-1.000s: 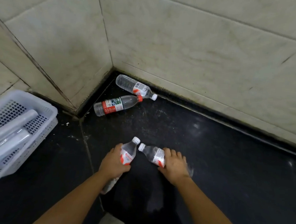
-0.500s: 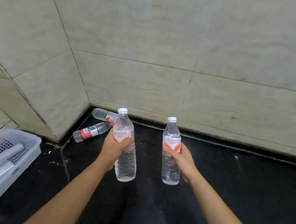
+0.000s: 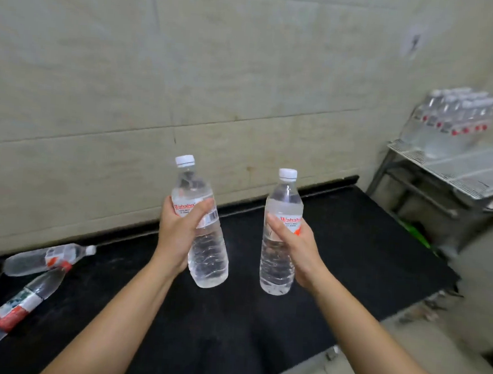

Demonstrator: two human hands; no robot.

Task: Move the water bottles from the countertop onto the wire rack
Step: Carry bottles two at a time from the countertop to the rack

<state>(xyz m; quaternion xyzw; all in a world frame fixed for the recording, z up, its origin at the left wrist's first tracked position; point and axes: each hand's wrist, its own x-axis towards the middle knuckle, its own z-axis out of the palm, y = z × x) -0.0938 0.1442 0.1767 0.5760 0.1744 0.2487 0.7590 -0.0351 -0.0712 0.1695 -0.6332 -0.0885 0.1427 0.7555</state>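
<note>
My left hand [image 3: 179,234] grips a clear water bottle [image 3: 203,251] with a white cap, held upright above the black countertop [image 3: 351,252]. My right hand [image 3: 299,249] grips a second upright water bottle [image 3: 282,198] beside it. Two more bottles lie on their sides at the counter's left end: one with a white cap [image 3: 44,259] against the wall, one with a red label [image 3: 18,308] nearer me. The wire rack [image 3: 456,169] stands at the far right, with several bottles [image 3: 451,119] standing on its back part.
Beige tiled wall [image 3: 217,82] runs behind the counter. The counter ends at the right before the rack, with a gap and something green [image 3: 417,233] below. The front part of the rack's top shelf is bare wire.
The view has swung to the right, bringing the wire rack into sight and losing the white basket. Both hands have gone from grasping bottles lying on the counter to holding them upright in the air.
</note>
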